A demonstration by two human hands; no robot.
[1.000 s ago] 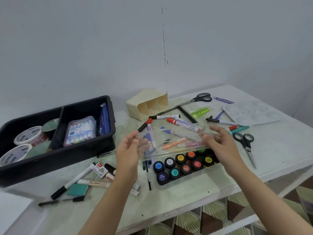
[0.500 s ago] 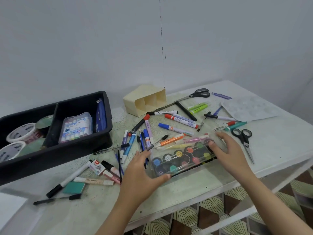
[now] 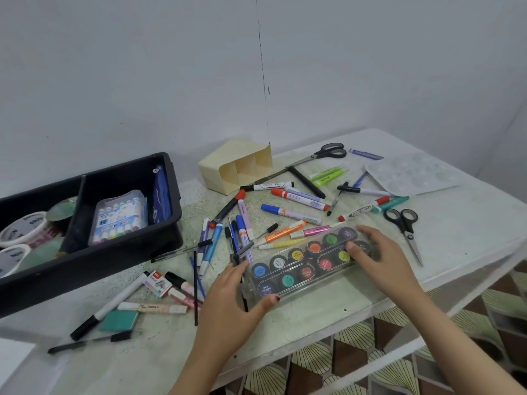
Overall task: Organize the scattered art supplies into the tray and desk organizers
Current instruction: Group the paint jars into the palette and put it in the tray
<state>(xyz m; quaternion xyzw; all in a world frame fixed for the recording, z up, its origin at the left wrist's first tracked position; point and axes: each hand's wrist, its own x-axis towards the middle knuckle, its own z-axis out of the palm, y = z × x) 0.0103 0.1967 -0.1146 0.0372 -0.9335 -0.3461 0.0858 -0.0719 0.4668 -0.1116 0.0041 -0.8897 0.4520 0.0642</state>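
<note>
Left hand point(image 3: 228, 303) fingers point(image 3: 239, 267) curl round the 9 o'clock end of the paint box point(image 3: 302, 266), thumb on its near edge. Right hand point(image 3: 382, 258) fingers point(image 3: 368, 232) wrap the 3 o'clock end, thumb on the clear lid. Box lies lid-on near the front edge of the worktop point(image 3: 462, 252), with loose markers point(image 3: 293, 215) just beyond its far side, black tray point(image 3: 114, 258) at 9 o'clock and cream organizer point(image 3: 236, 166) at 11 o'clock.

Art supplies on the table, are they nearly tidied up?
Not nearly. Done: a marker box and tape rolls sit in the black tray. In hand: left hand and right hand hold the paint box. Left: loose markers, scissors, and the cream organizer lies tipped over.
</note>
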